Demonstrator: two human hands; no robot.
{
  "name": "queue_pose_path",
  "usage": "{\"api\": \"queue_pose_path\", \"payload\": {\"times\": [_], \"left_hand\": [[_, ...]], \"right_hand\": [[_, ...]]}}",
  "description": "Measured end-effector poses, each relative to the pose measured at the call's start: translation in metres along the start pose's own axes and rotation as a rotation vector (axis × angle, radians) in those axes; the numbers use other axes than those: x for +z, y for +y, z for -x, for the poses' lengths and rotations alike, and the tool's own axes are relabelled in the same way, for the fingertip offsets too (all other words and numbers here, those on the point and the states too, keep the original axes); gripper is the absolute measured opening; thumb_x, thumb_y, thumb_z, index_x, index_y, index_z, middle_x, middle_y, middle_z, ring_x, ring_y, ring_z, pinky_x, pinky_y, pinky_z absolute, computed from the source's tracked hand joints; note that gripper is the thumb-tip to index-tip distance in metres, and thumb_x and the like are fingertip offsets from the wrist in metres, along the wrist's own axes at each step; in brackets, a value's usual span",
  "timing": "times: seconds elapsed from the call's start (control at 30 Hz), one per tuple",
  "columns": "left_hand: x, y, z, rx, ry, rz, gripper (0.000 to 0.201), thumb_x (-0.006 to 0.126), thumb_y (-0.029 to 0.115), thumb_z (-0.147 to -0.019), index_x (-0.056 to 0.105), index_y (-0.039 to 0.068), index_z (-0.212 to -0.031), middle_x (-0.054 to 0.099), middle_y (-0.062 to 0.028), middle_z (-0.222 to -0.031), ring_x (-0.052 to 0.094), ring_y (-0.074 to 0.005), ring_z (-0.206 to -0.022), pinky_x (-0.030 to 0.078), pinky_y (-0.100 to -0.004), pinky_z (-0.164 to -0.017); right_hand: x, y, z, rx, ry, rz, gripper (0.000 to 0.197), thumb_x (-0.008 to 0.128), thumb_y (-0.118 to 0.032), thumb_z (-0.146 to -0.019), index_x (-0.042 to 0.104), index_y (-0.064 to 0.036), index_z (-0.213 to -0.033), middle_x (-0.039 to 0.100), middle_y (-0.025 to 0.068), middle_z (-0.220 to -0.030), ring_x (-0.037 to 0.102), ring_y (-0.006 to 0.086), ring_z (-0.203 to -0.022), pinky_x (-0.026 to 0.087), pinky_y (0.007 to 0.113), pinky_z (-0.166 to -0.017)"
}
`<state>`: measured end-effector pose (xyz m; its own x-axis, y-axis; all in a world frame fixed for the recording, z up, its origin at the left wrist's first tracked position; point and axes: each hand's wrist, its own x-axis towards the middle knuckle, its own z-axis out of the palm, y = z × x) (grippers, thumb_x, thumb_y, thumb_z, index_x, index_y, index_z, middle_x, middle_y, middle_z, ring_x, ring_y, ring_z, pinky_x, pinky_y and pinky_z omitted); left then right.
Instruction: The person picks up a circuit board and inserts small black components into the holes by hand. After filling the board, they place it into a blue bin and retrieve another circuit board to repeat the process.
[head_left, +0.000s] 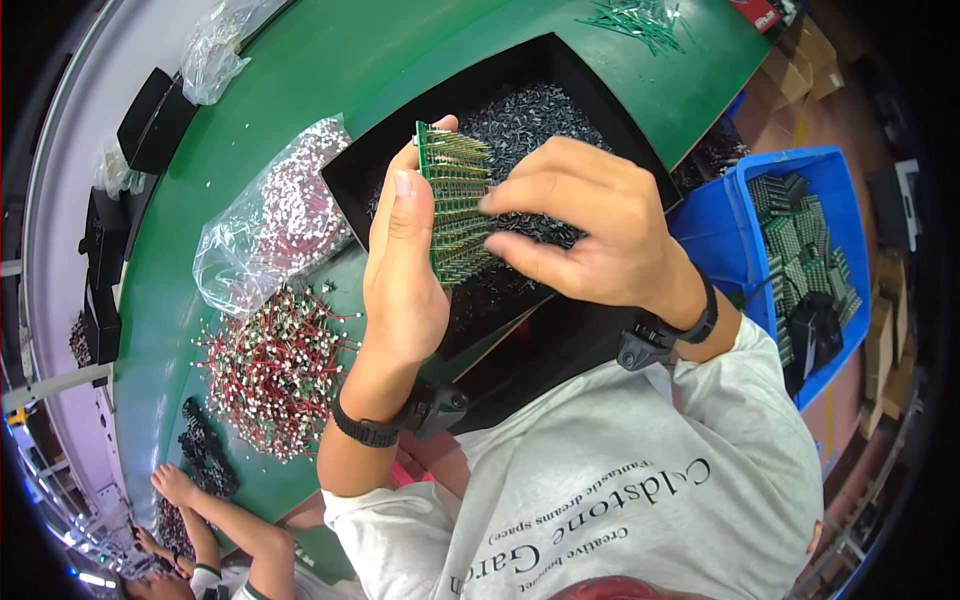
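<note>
My left hand [403, 265] grips a green circuit board panel [436, 225] on edge, thumb on the near side and fingers behind. Rows of thin metal pins [462, 205] stick out from its right face. My right hand [590, 215] is at that face, its index finger and thumb apart, tips slightly blurred against or very close to the pins. Nothing shows between those fingertips. Below both hands lies a black open box [375, 165] with many small black parts [540, 110] in it.
On the green table [310, 60], a clear bag of white-and-red parts [300, 205] lies left of the box, above a heap of red wires with white connectors [272, 375]. A blue bin [745, 215] of pinned boards stands right. Another person's hand [175, 485] is lower left.
</note>
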<state>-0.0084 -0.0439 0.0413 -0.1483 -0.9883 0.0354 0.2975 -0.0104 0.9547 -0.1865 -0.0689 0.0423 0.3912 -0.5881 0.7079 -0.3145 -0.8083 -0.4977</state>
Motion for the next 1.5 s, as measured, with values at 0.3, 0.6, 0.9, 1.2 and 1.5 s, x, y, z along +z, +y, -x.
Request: {"api": "queue_pose_path", "payload": {"times": [0.3, 0.6, 0.9, 1.2, 1.5], "left_hand": [[-0.007, -0.006, -0.002, 0.046, 0.009, -0.130, 0.059, 0.028, 0.043, -0.110, 0.040, -0.002, -0.147, 0.062, -0.0136, -0.123, 0.061, -0.0210, -0.112, 0.047, -0.0355, -0.100], [-0.002, 0.001, 0.002, -0.023, -0.011, 0.029, 0.056, 0.028, 0.039, -0.111, 0.044, -0.002, -0.145, 0.059, -0.0083, -0.122, 0.056, -0.0133, -0.110, 0.043, -0.0296, -0.100], [-0.011, 0.001, 0.000, 0.050, 0.016, 0.018, 0.053, 0.033, 0.038, -0.110, 0.045, -0.002, -0.143, 0.059, -0.0077, -0.122, 0.057, -0.0140, -0.109, 0.045, -0.0304, -0.098], [0.014, -0.042, -0.026, 0.455, 0.086, -0.300, 0.038, 0.037, 0.031, -0.106, 0.054, -0.002, -0.102, 0.060, -0.0216, -0.097, 0.057, -0.0387, -0.089, 0.046, -0.0469, -0.080], [0.005, -0.008, -0.001, 0.113, -0.034, -0.215, 0.051, 0.039, 0.037, -0.102, 0.056, -0.007, -0.122, 0.065, -0.0266, -0.117, 0.063, -0.0380, -0.110, 0.051, -0.0454, -0.091]], "right_hand": [[0.021, -0.004, 0.005, -0.024, 0.056, -0.057, 0.027, 0.081, 0.003, -0.064, 0.072, -0.0024, -0.089, 0.068, 0.0094, -0.083, 0.067, 0.0237, -0.068, 0.055, 0.032, -0.059], [0.011, -0.004, 0.009, 0.050, 0.058, -0.031, 0.027, 0.077, 0.006, -0.063, 0.071, -0.0016, -0.088, 0.068, 0.0093, -0.082, 0.068, 0.0209, -0.068, 0.056, 0.030, -0.059], [0.020, -0.005, -0.003, -0.018, -0.018, -0.067, 0.025, 0.080, 0.002, -0.067, 0.072, -0.0012, -0.090, 0.070, 0.0106, -0.087, 0.069, 0.0246, -0.074, 0.056, 0.031, -0.064], [-0.009, 0.005, 0.027, 0.146, -0.168, 0.131, 0.020, 0.072, 0.000, -0.090, 0.068, 0.0066, -0.108, 0.069, 0.0100, -0.097, 0.064, 0.0175, -0.087, 0.052, 0.029, -0.082], [-0.007, 0.040, 0.041, 0.105, -0.121, 0.060, 0.021, 0.071, -0.003, -0.092, 0.068, 0.0052, -0.111, 0.068, 0.0086, -0.096, 0.064, 0.0163, -0.086, 0.053, 0.028, -0.078]]}}
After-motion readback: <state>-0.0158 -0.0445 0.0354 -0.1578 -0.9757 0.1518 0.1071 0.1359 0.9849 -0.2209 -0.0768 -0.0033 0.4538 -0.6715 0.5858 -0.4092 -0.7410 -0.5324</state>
